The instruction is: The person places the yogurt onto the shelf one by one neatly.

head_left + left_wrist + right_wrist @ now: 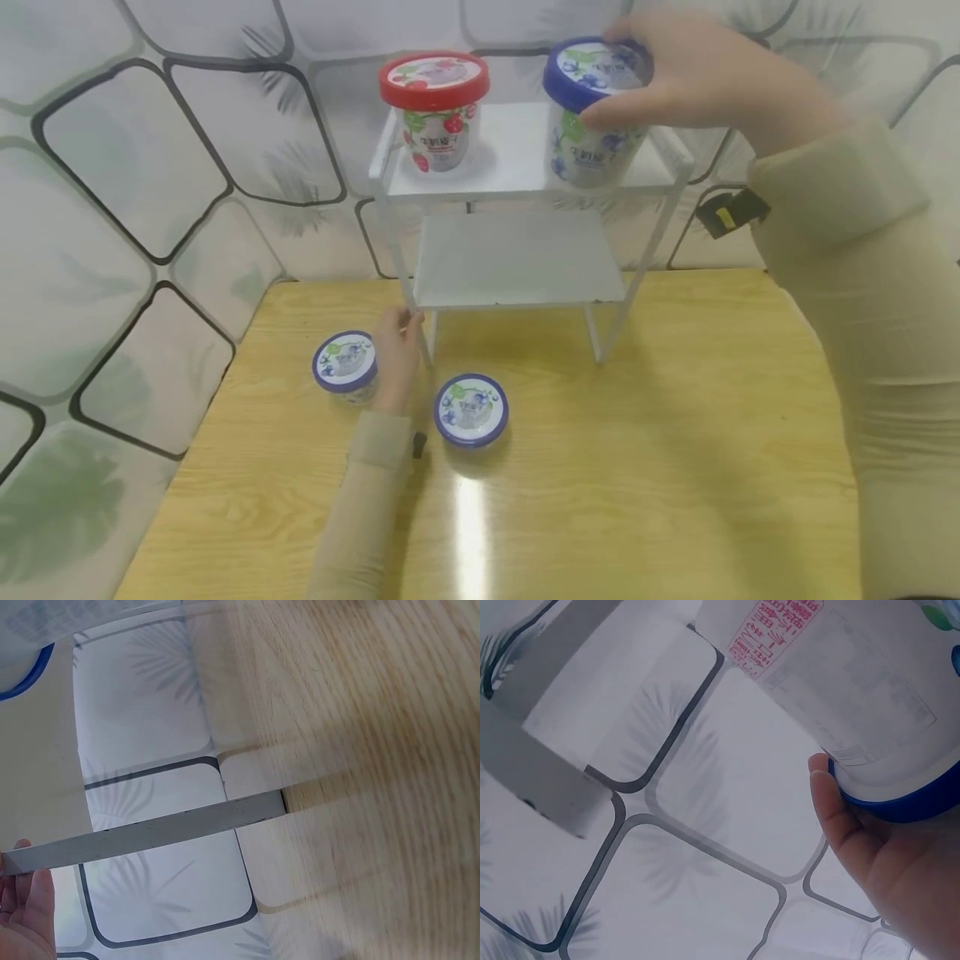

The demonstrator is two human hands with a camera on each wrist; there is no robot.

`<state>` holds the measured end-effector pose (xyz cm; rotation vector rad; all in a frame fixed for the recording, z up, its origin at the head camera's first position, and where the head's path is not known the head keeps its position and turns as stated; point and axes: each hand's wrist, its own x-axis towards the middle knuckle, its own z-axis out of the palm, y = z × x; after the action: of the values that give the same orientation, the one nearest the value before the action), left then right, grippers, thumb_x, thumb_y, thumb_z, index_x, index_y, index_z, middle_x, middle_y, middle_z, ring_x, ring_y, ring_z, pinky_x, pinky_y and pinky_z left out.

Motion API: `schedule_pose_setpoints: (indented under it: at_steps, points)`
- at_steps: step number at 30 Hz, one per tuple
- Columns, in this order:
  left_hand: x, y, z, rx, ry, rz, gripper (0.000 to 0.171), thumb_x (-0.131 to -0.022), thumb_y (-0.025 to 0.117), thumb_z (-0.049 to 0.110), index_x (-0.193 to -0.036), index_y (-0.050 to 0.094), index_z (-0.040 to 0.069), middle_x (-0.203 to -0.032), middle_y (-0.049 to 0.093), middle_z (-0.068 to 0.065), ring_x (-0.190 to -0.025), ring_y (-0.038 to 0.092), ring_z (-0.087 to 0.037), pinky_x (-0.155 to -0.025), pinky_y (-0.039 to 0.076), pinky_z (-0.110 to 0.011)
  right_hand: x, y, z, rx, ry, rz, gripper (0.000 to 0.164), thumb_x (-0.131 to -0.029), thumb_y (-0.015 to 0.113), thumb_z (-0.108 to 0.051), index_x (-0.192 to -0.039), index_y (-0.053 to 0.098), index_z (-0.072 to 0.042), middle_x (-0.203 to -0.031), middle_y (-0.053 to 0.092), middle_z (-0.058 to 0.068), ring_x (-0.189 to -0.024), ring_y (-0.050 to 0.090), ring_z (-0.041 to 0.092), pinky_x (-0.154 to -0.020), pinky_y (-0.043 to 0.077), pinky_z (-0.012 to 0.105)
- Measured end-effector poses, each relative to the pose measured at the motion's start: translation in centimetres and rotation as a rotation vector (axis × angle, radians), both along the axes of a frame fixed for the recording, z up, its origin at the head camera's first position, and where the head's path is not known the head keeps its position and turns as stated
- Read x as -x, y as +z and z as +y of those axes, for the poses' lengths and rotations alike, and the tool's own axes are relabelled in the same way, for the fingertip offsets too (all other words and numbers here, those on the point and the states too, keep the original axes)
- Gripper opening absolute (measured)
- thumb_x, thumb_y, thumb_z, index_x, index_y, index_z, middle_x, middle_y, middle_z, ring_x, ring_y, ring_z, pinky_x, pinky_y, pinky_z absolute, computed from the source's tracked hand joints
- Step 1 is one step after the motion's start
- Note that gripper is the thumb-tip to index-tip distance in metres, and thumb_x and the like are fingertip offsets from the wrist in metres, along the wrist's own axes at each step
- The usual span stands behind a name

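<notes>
Over the upper shelf, my right hand (697, 79) grips a blue-lidded tub (588, 154) with blueberries printed on it, thumb and fingers around the lid's rim. The right wrist view shows the same tub (855, 690) tilted, its printed label facing the camera. My left hand (396, 354) is low at the front left leg of a white two-tier shelf rack (517, 258). In the left wrist view, fingers and thumb of this hand (30, 911) hold the flat leg (157, 834) from both sides. A red-lidded strawberry tub (438, 117) stands on the upper shelf's left part.
Two more blue-lidded tubs stand on the wooden table (675, 467): one tub (345, 362) just left of my left hand, another tub (471, 411) right of my left wrist, in front of the rack. A patterned wall covering (135, 150) rises behind the rack and along the left.
</notes>
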<state>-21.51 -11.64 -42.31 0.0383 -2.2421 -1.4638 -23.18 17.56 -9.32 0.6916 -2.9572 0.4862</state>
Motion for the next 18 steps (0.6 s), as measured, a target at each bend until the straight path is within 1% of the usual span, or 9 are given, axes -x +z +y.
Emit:
schedule_pose_setpoints:
  at_steps: [2, 6, 9, 13, 18]
  points:
    - [0.0, 0.0, 0.0, -0.001, -0.004, 0.003, 0.016, -0.087, 0.054, 0.013, -0.097, 0.056, 0.000, -0.097, 0.060, -0.014, -0.093, 0.057, -0.022, -0.079, 0.050, -0.029, 0.5, 0.1, -0.1, 0.014, -0.008, 0.008, 0.087, -0.076, 0.065, -0.042, -0.138, 0.020, 0.000, -0.122, 0.040, 0.018, -0.104, 0.039, 0.032, -0.085, 0.037, 0.050]
    - [0.0, 0.0, 0.0, -0.006, -0.010, 0.010, 0.015, -0.087, 0.054, 0.011, -0.097, 0.055, -0.001, -0.097, 0.060, -0.015, -0.093, 0.057, -0.024, -0.078, 0.051, -0.031, 1.4, 0.3, -0.4, 0.011, -0.040, 0.005, 0.088, -0.076, 0.064, -0.044, -0.138, 0.019, 0.000, -0.123, 0.039, 0.018, -0.106, 0.038, 0.032, -0.089, 0.036, 0.051]
    - [0.0, -0.2, 0.1, -0.010, -0.014, -0.006, 0.015, -0.087, 0.055, 0.011, -0.097, 0.055, 0.000, -0.098, 0.060, -0.014, -0.093, 0.057, -0.023, -0.078, 0.051, -0.031, 2.0, 0.3, -0.4, -0.001, -0.042, -0.010, 0.089, -0.077, 0.063, -0.044, -0.138, 0.017, 0.000, -0.126, 0.038, 0.021, -0.109, 0.036, 0.035, -0.093, 0.032, 0.054]
    - [-0.1, -0.4, 0.4, -0.010, -0.012, -0.036, 0.016, -0.087, 0.055, 0.013, -0.098, 0.056, 0.002, -0.098, 0.060, -0.012, -0.093, 0.056, -0.022, -0.078, 0.051, -0.030, 2.9, 0.2, -0.2, -0.041, -0.034, -0.013, 0.088, -0.078, 0.061, -0.045, -0.138, 0.017, 0.001, -0.130, 0.034, 0.026, -0.114, 0.033, 0.040, -0.098, 0.025, 0.055]
    - [-0.2, -0.4, 0.7, -0.009, 0.003, -0.034, 0.014, -0.087, 0.055, 0.011, -0.096, 0.056, 0.002, -0.097, 0.060, -0.012, -0.092, 0.057, -0.022, -0.078, 0.051, -0.030, 3.9, 0.0, -0.2, -0.073, -0.024, -0.009, 0.086, -0.079, 0.059, -0.047, -0.138, 0.018, 0.001, -0.127, 0.037, 0.026, -0.111, 0.035, 0.039, -0.097, 0.026, 0.055]
